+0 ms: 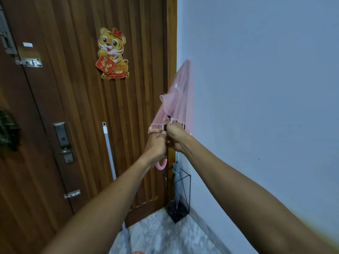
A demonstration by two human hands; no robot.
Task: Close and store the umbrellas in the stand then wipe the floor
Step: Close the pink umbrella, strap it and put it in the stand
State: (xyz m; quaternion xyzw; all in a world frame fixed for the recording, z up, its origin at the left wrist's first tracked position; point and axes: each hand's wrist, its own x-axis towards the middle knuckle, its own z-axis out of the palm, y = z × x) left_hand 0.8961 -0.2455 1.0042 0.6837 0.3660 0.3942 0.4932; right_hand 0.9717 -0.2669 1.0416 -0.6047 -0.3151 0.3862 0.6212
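A small translucent pink umbrella is folded shut and points up toward the wall. Both hands hold it at the lower edge of its canopy. My left hand grips the shaft, with the pink curved handle sticking out below it. My right hand pinches the canopy's edge and ribs. Below, in the corner, a black wire umbrella stand holds a closed pale blue umbrella.
A white mop pole leans against the brown wooden door, which carries a tiger sticker and a lock. The white wall is on the right. Marble floor lies below.
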